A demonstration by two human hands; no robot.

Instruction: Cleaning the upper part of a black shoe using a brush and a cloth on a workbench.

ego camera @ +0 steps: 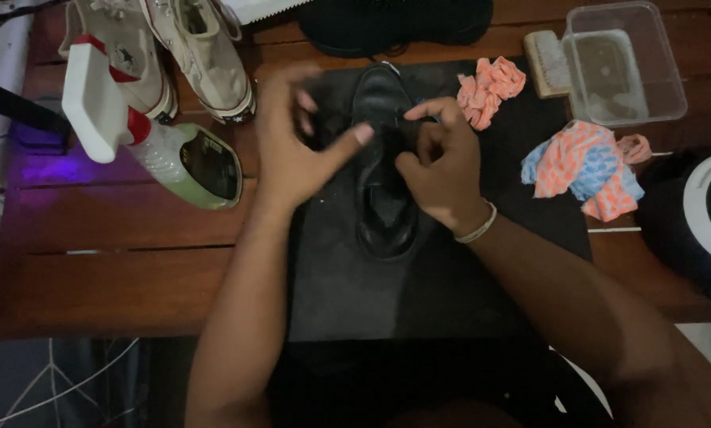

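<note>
A black leather shoe [383, 198] lies on a dark mat [387, 293], toe pointing away from me. My left hand [296, 150] rests over the shoe's left side near the laces, thumb stretched across the tongue. My right hand [443, 170] is on the shoe's right side, its fingers curled and pinching at the lace area. A pale band circles the right wrist. The laces themselves are too dark to make out.
A spray bottle [153, 143] lies on the wooden table [110, 261] at left, with white sneakers [173, 51] behind it. Another black shoe [395, 24] sits at the back. Orange cloths [490, 87], a patterned rag [585, 166], a brush [547, 63] and a clear plastic tub [625, 67] are at right.
</note>
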